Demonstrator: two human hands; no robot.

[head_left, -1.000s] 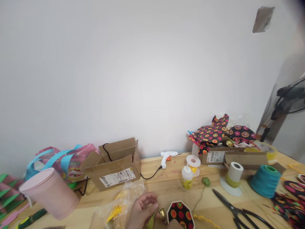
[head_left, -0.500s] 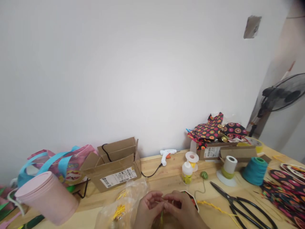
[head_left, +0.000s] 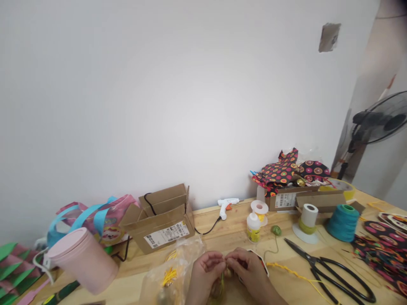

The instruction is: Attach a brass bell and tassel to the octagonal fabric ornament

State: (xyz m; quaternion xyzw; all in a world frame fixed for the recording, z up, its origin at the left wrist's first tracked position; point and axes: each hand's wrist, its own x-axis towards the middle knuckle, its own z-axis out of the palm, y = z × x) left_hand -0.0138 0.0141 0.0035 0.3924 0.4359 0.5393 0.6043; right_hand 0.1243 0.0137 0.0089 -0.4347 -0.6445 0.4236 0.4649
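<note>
green, slender strands [head_left: 222, 280] are pinched by the left hand [head_left: 206, 273] and right hand [head_left: 247, 272], held nearly tip to tip over the grained wooden tabletop [head_left: 233, 231]; a white-rimmed piece [head_left: 263, 261] is partly hidden behind the right hand, near knotty yellow cord [head_left: 288, 270].

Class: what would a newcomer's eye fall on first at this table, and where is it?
The black metal scissors at the lower right, near the teal cone of thread, probably come first. A pale pink cylindrical container stands out at lower left. At bottom centre, the bare left hand and bare right hand sit close together above a thin green strand.
</note>
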